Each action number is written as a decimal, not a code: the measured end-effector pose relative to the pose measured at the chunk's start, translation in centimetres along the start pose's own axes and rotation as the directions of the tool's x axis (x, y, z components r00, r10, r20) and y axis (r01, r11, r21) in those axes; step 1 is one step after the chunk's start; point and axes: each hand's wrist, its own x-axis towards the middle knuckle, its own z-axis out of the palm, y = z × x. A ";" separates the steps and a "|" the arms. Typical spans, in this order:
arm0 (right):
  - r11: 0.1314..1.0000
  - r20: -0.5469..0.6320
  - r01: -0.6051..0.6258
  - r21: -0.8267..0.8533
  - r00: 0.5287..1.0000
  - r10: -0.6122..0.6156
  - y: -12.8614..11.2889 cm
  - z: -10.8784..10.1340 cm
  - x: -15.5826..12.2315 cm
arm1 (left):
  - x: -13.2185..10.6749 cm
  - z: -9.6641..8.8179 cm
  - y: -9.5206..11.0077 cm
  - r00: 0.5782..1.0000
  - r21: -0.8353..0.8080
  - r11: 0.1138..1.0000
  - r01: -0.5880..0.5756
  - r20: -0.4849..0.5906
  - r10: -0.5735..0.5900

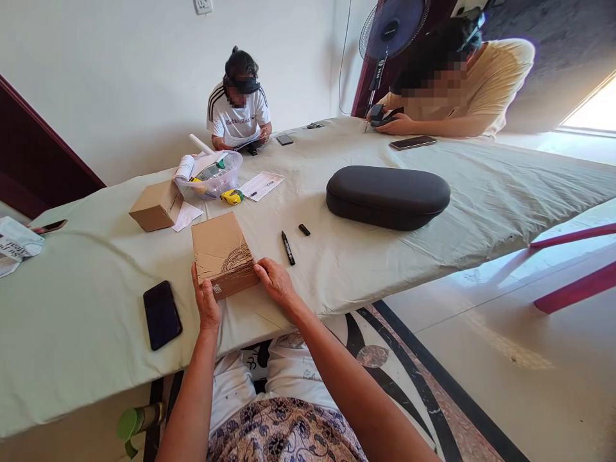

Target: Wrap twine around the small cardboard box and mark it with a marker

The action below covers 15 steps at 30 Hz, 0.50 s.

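Saw left hand [208,308] half curled, lower left of centre, with thumb on near face of cardboard box [215,242] and fingers along its left side. Saw right hand [274,279] curled tighter, gripping near right corner. Found box just left of frame centre on wrinkled pale-green tablecloth [106,276]: matte brown, flat-topped, with dark looping scribble [239,258] toward right edge. Noted slim cylindrical marker [287,248], tip bare, and stubby cap [304,229] right of box; glossy black phone [162,314] at lower left; rounded oblong black case [387,196] right of centre. Spotted second box [151,208], translucent plastic basin [233,176] and yellow tape measure [232,197] at upper left.

Couldn't see box underside or some fingertips tucked against it. Couldn't sort out everything piled in basin. Lost part of printed bag [17,244] at left edge and top of fan [392,31] at upper right.

Counted two boxes, one marker, one cap, one case, one basin, one tape measure. Counted two co-workers: white shirt [239,119] at upper centre, tan shirt [503,83] at upper right.
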 end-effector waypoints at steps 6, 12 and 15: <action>1.000 -0.017 0.017 0.004 1.000 -0.017 -0.1 -0.1 -0.1 | 0.0 0.0 0.0 0.999 -0.028 0.999 -0.026 0.021 0.026; 0.999 -0.014 0.020 0.026 1.000 -0.020 -0.2 -0.4 -0.4 | -0.2 0.1 0.3 1.000 -0.012 1.000 0.008 0.020 -0.008; 0.998 -0.045 0.013 0.062 0.999 -0.010 -0.1 -0.4 -0.5 | -0.3 0.3 0.5 1.000 0.002 1.000 0.015 0.016 -0.015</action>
